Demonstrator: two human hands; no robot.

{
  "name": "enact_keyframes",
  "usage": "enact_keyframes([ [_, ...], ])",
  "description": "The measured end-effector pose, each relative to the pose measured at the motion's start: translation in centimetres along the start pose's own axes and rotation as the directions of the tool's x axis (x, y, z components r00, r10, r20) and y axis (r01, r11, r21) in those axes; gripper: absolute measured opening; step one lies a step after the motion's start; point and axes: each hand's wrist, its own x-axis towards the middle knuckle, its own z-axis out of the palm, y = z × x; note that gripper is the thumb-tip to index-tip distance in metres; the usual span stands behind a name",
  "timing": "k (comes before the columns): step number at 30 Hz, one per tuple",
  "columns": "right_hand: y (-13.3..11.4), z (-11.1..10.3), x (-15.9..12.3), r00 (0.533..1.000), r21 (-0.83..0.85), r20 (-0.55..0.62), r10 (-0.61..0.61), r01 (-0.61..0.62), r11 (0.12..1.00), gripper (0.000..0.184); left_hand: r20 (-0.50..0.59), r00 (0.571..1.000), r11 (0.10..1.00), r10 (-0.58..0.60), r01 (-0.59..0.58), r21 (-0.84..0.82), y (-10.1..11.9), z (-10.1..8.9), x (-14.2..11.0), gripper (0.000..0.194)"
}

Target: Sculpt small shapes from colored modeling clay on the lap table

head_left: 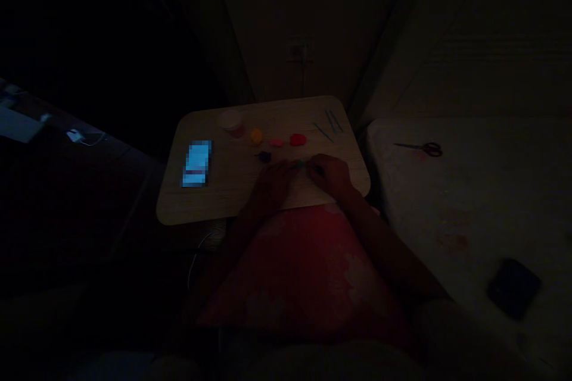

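Atop the wooden board, hands hold something small, perhaps green (it's dim).

No words, numbers, labels or brands can be read. The lit screen of a smartphone lying on a wooden lap tray is pixelated, so anything shown there is hidden. The room is very dark, which may conceal small markings on the wall socket and the scissors.
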Motion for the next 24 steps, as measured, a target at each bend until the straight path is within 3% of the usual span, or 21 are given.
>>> enact_keyframes([
  [24,0.33,0.3,0.14,1.0,0.017,0.017,0.006,-0.006,1.0,0.017,0.0,1.0,1.0,0.007,-0.007,0.028,0.22,-0.18,0.13,0.061],
])
